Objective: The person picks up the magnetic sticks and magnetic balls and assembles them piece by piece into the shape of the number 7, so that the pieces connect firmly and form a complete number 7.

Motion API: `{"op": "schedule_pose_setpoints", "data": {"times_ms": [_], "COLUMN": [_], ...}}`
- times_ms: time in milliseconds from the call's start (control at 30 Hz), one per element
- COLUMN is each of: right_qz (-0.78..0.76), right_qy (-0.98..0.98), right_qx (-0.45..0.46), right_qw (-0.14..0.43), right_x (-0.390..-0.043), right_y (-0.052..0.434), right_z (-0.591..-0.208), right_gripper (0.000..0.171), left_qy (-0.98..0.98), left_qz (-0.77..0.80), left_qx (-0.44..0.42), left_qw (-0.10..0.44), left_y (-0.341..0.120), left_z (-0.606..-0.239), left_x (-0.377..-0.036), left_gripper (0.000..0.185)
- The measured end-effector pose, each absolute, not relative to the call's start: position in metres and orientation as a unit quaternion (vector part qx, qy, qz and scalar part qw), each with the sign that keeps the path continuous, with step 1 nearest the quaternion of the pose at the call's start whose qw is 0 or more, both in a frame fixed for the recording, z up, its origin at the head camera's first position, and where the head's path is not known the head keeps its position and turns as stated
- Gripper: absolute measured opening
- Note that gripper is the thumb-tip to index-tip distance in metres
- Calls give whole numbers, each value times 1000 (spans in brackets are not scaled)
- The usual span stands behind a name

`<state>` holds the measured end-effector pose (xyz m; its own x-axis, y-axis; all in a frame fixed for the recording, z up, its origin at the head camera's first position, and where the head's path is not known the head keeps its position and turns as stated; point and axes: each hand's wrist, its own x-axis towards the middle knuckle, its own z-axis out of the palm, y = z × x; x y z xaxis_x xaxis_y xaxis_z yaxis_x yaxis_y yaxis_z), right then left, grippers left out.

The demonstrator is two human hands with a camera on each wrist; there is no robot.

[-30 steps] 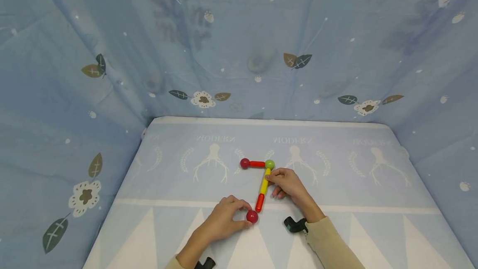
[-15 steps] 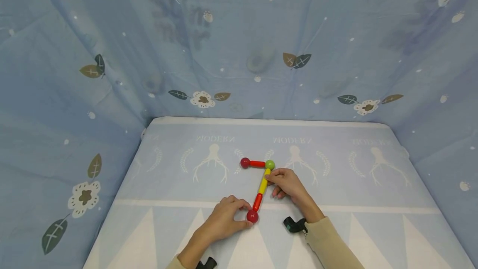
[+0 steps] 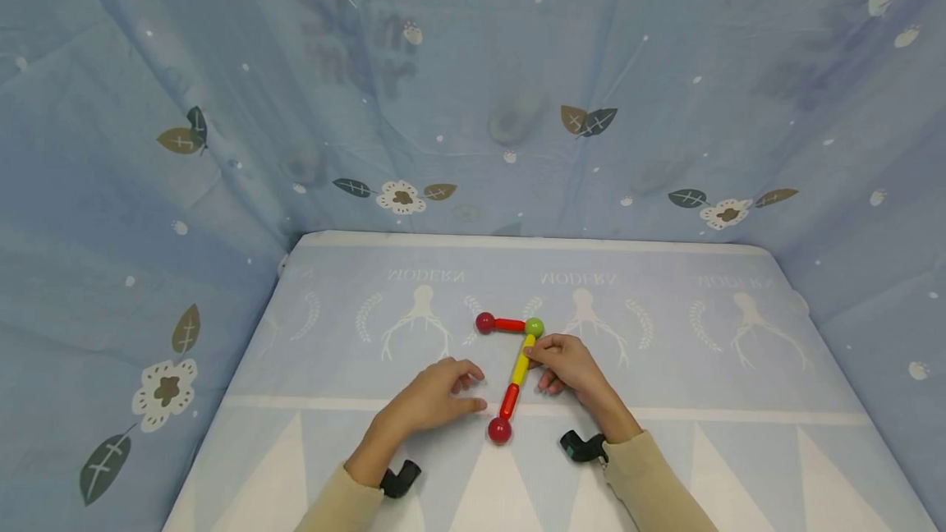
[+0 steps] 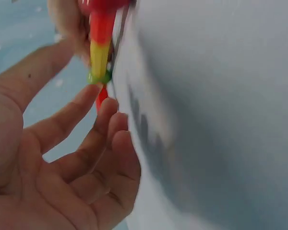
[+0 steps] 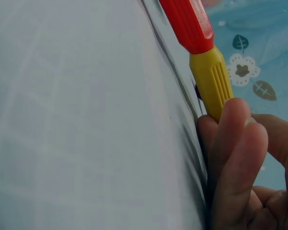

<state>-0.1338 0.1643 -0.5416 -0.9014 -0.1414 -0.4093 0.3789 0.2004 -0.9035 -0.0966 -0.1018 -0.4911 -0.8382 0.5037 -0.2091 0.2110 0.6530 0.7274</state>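
A chain of toy rods and balls lies on the table. A dark red ball [image 3: 484,322] joins a short red rod [image 3: 509,324] to a green ball [image 3: 534,326]. From there a yellow and red rod [image 3: 516,381] runs down to a red ball [image 3: 499,431]. My right hand [image 3: 563,361] pinches the yellow part of the rod [image 5: 212,81] just below the green ball. My left hand [image 3: 432,394] rests on the table left of the rod with relaxed fingers [image 4: 81,124], holding nothing.
The table [image 3: 665,368] is covered with a pale blue printed cloth. Blue fabric with leaf and flower prints [image 3: 399,196] hangs as walls at the back and both sides. Black wrist straps [image 3: 584,446] show on both arms.
My left hand let go of the red ball at the rod's lower end and drew back up and to the left. The right hand kept its hold.
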Motion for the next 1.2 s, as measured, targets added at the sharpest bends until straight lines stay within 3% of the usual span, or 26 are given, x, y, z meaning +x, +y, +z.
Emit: {"op": "schedule_pose_setpoints", "data": {"times_ms": [233,467,1200], "right_qz": [-629,-630,-629], "right_qy": [745,745,746], "right_qx": [76,74,75], "right_qw": [207,207,206], "right_x": [-133,-133,-134], "right_y": [164,164,164], "right_z": [-542,-542,-540], "right_gripper": [33,32,32], "left_qy": [909,912,908], "left_qz": [365,363,363], "left_qx": [152,147,149], "left_qw": [130,122,148], "left_y": [-101,-95,-83], "left_z": [-486,-497,-509], "left_x": [-151,-182,-194], "left_gripper": [43,49,38]}}
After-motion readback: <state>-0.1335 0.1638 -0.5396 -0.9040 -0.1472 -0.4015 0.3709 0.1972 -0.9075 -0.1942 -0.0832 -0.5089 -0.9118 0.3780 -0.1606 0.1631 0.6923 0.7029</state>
